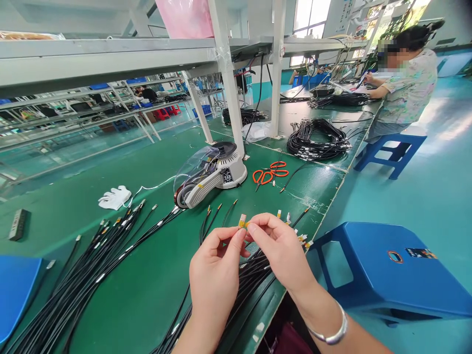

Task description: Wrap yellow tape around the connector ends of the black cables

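Cable connector pinched between left hand and right hand.

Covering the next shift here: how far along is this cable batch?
Done looks like the black cables laid out at left, their ends tipped. In hand: the left hand and right hand pinch a yellow-tipped connector. Remaining: the bundle under the hands, ends fanned at the bench edge; how many are finished, I cannot tell.

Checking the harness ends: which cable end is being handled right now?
The yellow-tipped cable end, pinched between the left hand and right hand. It alone is held up; the other ends lie on the green bench.
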Available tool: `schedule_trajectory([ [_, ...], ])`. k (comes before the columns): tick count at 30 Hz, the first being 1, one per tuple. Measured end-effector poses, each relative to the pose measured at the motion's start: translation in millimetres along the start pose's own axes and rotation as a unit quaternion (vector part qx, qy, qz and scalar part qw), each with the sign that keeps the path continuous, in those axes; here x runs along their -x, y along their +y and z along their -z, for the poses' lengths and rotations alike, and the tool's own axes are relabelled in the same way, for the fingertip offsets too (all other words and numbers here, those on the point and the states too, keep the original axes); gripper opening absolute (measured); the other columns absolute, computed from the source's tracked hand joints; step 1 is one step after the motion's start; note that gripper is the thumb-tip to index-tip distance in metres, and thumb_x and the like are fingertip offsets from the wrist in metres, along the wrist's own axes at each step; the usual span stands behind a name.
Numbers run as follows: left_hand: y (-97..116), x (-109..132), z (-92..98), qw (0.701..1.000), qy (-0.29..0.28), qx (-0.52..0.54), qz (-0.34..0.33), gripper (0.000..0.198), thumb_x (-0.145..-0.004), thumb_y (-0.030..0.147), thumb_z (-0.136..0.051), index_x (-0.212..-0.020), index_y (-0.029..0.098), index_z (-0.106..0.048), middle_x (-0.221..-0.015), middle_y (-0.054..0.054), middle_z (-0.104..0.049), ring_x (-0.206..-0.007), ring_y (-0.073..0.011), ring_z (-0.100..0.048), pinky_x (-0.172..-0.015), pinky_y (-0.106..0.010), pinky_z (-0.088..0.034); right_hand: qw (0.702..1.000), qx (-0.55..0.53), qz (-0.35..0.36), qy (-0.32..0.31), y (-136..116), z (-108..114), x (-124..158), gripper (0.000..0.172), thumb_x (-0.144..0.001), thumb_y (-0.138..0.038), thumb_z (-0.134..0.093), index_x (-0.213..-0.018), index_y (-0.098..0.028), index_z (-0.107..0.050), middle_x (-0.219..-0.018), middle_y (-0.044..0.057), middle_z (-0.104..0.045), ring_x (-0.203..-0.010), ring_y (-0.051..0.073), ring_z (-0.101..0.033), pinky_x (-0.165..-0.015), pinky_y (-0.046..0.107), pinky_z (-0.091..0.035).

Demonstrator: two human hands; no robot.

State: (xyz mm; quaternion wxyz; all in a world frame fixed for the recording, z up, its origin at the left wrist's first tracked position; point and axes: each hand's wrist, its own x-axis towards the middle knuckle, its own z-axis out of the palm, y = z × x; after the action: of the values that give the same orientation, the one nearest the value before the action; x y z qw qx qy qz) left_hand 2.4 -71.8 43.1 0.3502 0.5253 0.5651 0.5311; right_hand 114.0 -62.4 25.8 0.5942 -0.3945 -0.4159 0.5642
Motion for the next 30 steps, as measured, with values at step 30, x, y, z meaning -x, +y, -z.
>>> schedule_trajectory([
  [30, -8.9, -0.8, 4.6, 0.986, -0.081, 0.119, 0.081, 0.023, -0.084, 0.037, -0.062, -0.083, 0.014, -0.064, -0.074, -0.002, -0.066, -0.070, -0.0147, -0.063, -0.070, -0.026, -0.051, 0.993, -0.081, -0.070, -0.057, 0.9, 0.7, -11.7, 0.026, -0.075, -0.037, -0.072, -0.080, -0.012, -0.064, -0.064, 0.001, -0.064, -0.057, 0.010, -0.059, -0.053, 0.021, -0.048],
])
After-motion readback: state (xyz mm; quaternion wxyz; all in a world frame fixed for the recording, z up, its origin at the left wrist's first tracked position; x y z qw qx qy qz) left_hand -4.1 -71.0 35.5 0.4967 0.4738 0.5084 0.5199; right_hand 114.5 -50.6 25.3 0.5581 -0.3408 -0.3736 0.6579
